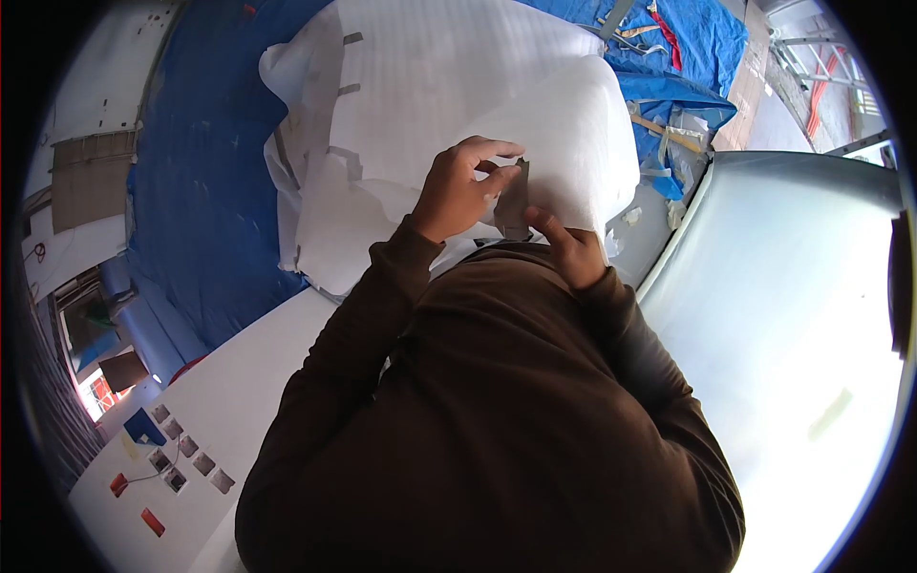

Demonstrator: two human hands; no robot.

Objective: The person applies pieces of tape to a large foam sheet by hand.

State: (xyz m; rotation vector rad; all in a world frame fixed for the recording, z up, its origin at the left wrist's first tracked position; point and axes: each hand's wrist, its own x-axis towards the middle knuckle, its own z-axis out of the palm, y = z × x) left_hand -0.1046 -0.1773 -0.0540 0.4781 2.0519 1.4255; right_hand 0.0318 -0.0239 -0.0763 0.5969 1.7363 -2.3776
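Note:
A strip of grey tape point(513, 202) runs down near the edge of a white wrapping sheet point(430, 86), which looks like thin foam. My left hand point(460, 186) is bent around the upper end of the strip, with thumb and index finger against it. Lower down, my right hand point(573, 253) grips the sheet's edge beside the tape. Its thumb lies on top, and the other fingers are hidden by the sheet. The sheet drapes over something large that I cannot make out. Shorter grey tape pieces point(349, 91) stick to its left part.
Blue tarpaulin point(205, 153) hangs to the left, with more blue sheeting point(702, 48) and scraps at the upper right. A shiny pale panel point(774, 315) stands on the right. The white wall point(239, 382) at lower left carries several socket boxes point(189, 446). A ladder-like metal frame point(812, 43) is far right.

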